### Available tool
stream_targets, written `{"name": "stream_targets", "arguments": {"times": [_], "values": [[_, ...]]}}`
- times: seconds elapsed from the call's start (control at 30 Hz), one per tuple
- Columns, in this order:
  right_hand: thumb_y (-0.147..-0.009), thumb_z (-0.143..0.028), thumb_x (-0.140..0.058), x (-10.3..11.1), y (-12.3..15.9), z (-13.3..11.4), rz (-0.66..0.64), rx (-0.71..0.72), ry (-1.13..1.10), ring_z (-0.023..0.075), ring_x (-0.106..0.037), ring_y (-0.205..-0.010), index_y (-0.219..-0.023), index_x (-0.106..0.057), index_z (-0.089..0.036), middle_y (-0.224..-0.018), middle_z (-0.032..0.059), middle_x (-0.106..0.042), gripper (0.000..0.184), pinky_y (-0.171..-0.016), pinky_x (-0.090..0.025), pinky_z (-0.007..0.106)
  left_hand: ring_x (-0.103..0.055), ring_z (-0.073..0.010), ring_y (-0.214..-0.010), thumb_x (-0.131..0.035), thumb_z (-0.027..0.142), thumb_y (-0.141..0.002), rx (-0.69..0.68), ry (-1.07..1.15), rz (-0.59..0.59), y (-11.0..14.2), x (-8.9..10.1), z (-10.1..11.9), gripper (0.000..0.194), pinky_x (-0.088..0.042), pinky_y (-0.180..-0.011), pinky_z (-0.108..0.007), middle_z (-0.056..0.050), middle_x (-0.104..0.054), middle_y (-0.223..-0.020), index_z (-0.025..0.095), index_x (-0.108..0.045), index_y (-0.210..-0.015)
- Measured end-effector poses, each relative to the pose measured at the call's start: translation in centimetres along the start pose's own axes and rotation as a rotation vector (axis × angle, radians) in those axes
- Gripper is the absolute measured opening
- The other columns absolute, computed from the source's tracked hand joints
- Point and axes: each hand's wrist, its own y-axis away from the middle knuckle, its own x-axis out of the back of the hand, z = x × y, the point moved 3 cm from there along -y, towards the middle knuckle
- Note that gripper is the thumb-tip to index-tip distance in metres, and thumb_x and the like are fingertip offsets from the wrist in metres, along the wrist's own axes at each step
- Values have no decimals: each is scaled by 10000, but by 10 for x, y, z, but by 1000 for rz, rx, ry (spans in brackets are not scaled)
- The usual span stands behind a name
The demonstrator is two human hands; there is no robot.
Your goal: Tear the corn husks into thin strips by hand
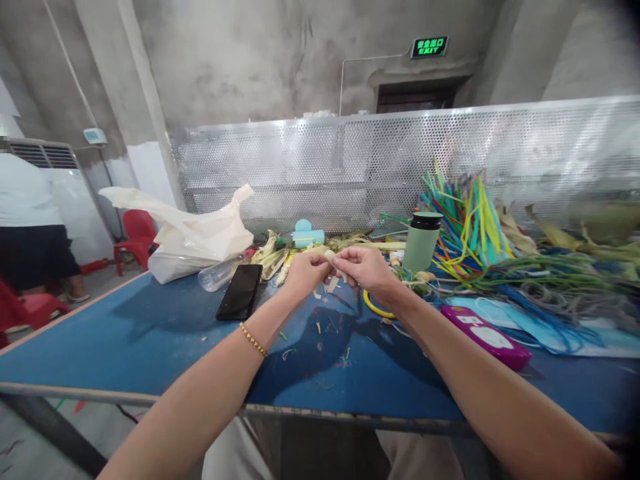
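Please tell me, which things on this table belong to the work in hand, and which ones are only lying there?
Probably part of the work:
pale piece, held between left hand and right hand
pale scraps below the hands
perhaps the husk-like strips

Apparently just lying about:
black phone
clear bottle
white bag
green tumbler
purple object

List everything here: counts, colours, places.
Small piece: one, whitish, between both hands
Table: one, blue, beneath hands
Phone: one, black, left of hands
Bottle: one, clear, beside phone
Bag: one, cream, behind bottle
Plant scraps: several, pale, behind hands
Tumbler: one, green, right of hands
Strips: many, multicoloured, beside tumbler
Unidentified object: one, magenta, right front
Cords: many, blue and grey, right
Panel: one, silver, behind table
Exit sign: one, green, upper wall
Chairs: two, red, far left
Person: one, white top, far left
Bracelet: one, gold, left wrist
Left hand: one, bare, centre
Right hand: one, bare, centre
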Motion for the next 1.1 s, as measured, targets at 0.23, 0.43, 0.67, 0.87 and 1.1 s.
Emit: {"name": "stream_targets", "arguments": {"times": [0.23,0.43,0.67,0.87,1.1], "values": [[-745,-325,-648,-1,-2,4,21,-15,-3,56,-385,-333,-764,-572,-163,-482,-36,-556,180,-335,-299,197,-518,-92,-492,-603,130,-714,95,208,-16,6,-2,10,96,-370,-487,-211,-29,-628,-567,113,-692,-682],[-741,-290,-628,1,-4,5,36,20,115,91,-511,-456,-760,-596,-159,-563,6,-614,136,-420,-358,207,-579,-117,-551,-630,111,-704,111,340,-13,3,-4,5,71,-434,-540,-235,-56,-664,-643,105,-684,-750],[-730,-297,-621,2,-6,8,76,57,184,139,-579,-526,-733,-590,-162,-579,32,-634,139,-447,-386,233,-579,-109,-566,-613,85,-701,78,378,-51,3,-6,5,115,-450,-602,-244,-55,-677,-663,107,-695,-780],[-708,-276,-624,2,-4,7,75,30,140,128,-560,-481,-714,-574,-180,-558,12,-638,109,-410,-370,216,-598,-120,-601,-692,161,-683,77,410,-46,5,-6,10,77,-430,-581,-233,-52,-675,-663,111,-674,-739],[-717,-213,-618,-1,-5,6,38,45,139,152,-629,-552,-718,-565,-179,-594,25,-665,63,-490,-444,234,-608,-131,-573,-733,150,-637,156,502,-26,5,-7,7,131,-473,-610,-268,-34,-658,-621,107,-652,-730]]}}
